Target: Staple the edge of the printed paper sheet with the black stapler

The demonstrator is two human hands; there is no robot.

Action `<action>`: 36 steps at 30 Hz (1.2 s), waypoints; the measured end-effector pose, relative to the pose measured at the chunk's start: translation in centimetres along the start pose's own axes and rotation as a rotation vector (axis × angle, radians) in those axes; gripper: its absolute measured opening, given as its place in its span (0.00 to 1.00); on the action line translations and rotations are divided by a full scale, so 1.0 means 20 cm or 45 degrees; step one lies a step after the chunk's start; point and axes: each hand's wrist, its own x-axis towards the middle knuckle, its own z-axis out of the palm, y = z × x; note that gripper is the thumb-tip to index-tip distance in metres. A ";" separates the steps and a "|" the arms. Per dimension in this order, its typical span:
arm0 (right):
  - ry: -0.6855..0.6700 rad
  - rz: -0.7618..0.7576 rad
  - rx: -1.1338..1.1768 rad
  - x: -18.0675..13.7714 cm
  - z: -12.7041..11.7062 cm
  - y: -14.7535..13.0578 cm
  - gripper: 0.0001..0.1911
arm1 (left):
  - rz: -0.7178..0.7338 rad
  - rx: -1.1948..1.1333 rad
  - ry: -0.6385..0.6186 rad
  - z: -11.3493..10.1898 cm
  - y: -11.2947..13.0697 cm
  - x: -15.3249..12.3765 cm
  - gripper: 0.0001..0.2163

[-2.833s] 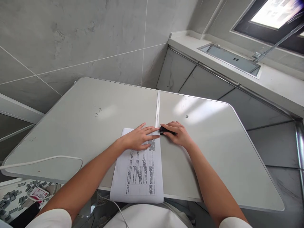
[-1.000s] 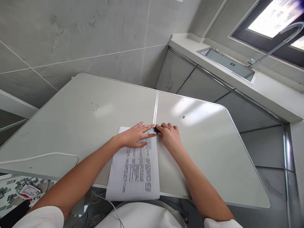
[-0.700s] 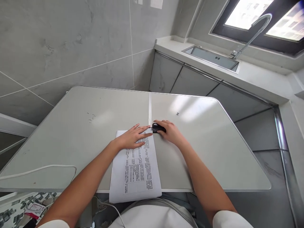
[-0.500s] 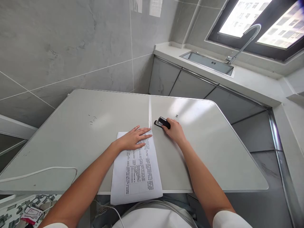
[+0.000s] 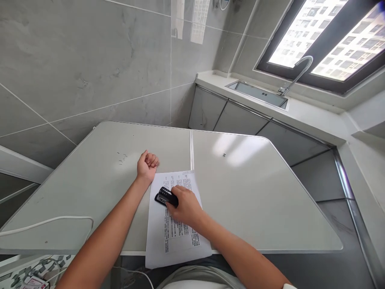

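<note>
My right hand (image 5: pixel 187 205) is wrapped round a black stapler (image 5: pixel 167 196), which it holds over the upper part of a printed sheet of paper (image 5: pixel 177 257). I cannot tell whether the stapler touches the page. The sheet lies near the front of the table, and its lower edge hangs past the table edge. My left hand (image 5: pixel 147 166) is at the sheet's upper left corner, palm turned up and fingers curled in, with nothing visible in them. Part of the print is hidden under my right hand.
Loose staples (image 5: pixel 122 157) are scattered on the left half of the white table (image 5: pixel 252 200). A short strip of staples (image 5: pixel 224 155) lies on the right half. A white cable (image 5: pixel 51 219) crosses the left front. Beyond stand a counter, sink (image 5: pixel 258 94) and tap.
My right hand has carried the stapler leftward and nearer, from the bare table to over the sheet. My left hand has lifted off the sheet, moved left and curled its fingers.
</note>
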 end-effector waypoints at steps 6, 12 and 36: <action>-0.067 0.038 0.116 -0.09 -0.05 0.14 0.10 | -0.022 -0.298 -0.024 -0.02 0.10 -0.02 0.27; -0.083 0.005 0.095 -0.12 -0.09 0.14 0.09 | -0.066 -0.327 -0.032 0.00 0.07 -0.02 0.27; 0.236 0.427 -0.117 -0.43 -0.40 0.64 0.26 | -0.164 -0.402 -0.122 -0.02 0.05 -0.02 0.25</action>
